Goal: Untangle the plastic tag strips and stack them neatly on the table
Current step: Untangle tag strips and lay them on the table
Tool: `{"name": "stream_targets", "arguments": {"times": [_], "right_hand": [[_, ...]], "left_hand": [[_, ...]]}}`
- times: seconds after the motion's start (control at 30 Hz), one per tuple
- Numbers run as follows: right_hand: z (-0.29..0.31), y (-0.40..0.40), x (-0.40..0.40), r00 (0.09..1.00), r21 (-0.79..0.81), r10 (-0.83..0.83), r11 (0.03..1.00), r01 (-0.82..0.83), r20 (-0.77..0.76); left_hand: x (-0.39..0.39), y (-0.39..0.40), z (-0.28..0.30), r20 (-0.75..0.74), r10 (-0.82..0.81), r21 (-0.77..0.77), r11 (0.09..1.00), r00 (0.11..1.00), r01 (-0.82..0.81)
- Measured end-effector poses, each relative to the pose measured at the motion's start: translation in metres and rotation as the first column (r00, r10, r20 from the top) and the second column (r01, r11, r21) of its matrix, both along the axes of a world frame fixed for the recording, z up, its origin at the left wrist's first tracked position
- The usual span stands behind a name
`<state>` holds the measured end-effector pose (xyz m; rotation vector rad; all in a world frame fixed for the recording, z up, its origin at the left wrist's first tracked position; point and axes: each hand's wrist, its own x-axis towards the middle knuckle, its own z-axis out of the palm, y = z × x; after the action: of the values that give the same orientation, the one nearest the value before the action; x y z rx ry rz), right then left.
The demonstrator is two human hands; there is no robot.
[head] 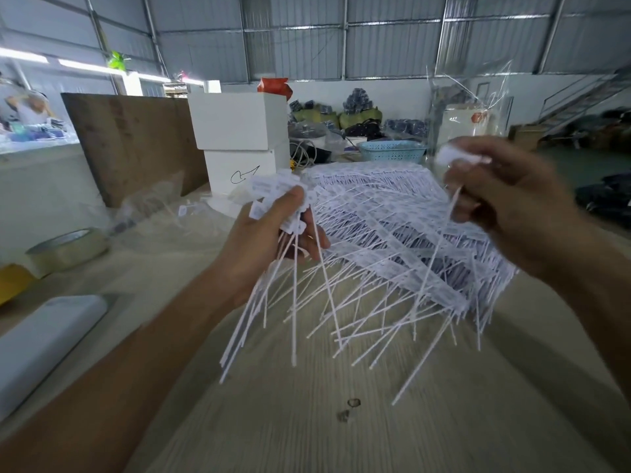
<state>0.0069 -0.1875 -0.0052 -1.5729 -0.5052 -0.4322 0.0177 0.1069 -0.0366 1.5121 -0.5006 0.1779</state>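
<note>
Left hand point(269, 233) grips a bunch of tag strips point(273, 295) by their heads, tails fanning down over the table point(307, 421). Right hand point(505, 199) pinches a single strip point(423, 295), raised. Large stacked pile point(392, 227) lies on the table between and behind the hands. Tape roll point(68, 247) far left; white boxes point(242, 138) and blue basket point(392, 151) beyond the pile.

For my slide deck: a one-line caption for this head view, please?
Left hand grips a bundle of tag strips; right hand pinches one strip above the table's pile.
</note>
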Motion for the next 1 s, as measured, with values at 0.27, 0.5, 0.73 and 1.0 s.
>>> {"name": "stream_targets", "arguments": {"times": [0.27, 0.5, 0.73, 1.0], "right_hand": [[-0.042, 0.102, -0.009, 0.999, -0.013, 0.019, 1.0, -0.02, -0.049], [-0.055, 0.109, -0.003, 0.918, -0.326, -0.292, 0.869, 0.372, 0.269], [-0.053, 0.11, 0.006, 0.936, -0.455, -0.198, 0.832, 0.317, 0.29], [-0.035, 0.163, 0.08, 0.861, -0.603, -0.184, 0.645, 0.469, 0.474]], "left_hand": [[-0.013, -0.037, -0.014, -0.126, -0.01, 0.02, 1.0, 0.992, 0.012], [-0.007, -0.033, -0.012, -0.275, -0.064, 0.03, 0.997, 0.959, 0.076], [0.006, -0.021, -0.01, -0.46, -0.078, 0.083, 0.988, 0.885, 0.13], [0.05, 0.072, -0.004, -0.509, 0.219, -0.197, 0.912, 0.832, -0.36]]}}
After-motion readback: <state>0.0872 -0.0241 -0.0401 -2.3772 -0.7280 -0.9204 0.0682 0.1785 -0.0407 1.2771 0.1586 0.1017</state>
